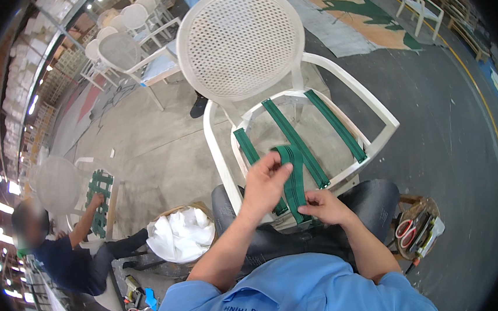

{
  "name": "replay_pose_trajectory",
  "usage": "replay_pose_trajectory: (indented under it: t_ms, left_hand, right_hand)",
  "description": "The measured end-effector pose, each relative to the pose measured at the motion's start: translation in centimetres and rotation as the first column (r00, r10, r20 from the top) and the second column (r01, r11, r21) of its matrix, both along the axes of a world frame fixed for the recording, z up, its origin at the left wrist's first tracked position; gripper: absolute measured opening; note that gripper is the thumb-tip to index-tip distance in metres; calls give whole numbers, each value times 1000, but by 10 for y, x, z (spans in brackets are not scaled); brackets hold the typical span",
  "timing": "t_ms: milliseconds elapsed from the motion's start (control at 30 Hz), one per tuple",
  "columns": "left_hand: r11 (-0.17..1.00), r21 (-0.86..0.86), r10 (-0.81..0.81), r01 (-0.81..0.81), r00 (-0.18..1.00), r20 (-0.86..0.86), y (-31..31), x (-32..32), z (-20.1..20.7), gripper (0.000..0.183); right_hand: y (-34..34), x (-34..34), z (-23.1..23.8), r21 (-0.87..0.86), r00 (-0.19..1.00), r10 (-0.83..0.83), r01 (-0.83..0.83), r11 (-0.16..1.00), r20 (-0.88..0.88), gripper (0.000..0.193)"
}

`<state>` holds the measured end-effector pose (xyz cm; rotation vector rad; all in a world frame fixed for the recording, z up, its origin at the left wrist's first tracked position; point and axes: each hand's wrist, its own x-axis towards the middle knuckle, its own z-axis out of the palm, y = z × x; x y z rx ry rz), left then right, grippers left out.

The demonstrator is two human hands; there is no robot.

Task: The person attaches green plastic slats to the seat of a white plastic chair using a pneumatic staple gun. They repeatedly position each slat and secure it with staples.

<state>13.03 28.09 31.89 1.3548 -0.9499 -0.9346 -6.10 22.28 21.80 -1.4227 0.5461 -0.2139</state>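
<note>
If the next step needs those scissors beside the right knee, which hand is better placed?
Probably the right hand: though both hands hold the green strap, the left hand is farther from the scissors.

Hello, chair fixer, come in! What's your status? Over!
Left hand and right hand pinching green webbing strap. White mesh-backed armchair: three more straps running front to back. Left hand partly covers leftmost one.

Our left forearm (227, 244) reaches forward and slants to the right, while our right forearm (368, 245) reaches forward and slants to the left. Our left hand (265, 184) sits farther out, closed in a pinch. Our right hand (328, 206) is lower and nearer to us, turned leftward and pinching too. The two hands are near each other, not touching.
</note>
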Motion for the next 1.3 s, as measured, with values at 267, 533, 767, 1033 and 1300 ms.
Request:
replay_pose_trajectory:
  t_ms: [267, 533, 767, 1033, 1300]
  left_hand:
    - [989, 139, -58, 41, 990, 126, 36, -38, -67, 10]
    - [994, 85, -44, 67, 970, -238, 35, -16, -47, 28]
    - [994, 102, 87, -48, 901, -424, 21, -8, -44, 9]
    - [990, 135, 92, -30, 868, -487, 14, -15, -43, 9]
    - [987, 159, 53, 7, 928, -368, 9, -10, -44, 11]
  right_hand:
    - [-23, 16, 43, 260, 899, -384, 327, 908, 209, 21]
    - [-14, 23, 60, 55, 931, -333, 329, 943, 150, 16]
    - [-13, 26, 62, -72, 946, -308, 315, 946, 103, 15]
    - [-17, 28, 58, -256, 858, -418, 494, 831, 297, 18]
    - [-25, 25, 71, -463, 905, -349, 424, 778, 243, 16]
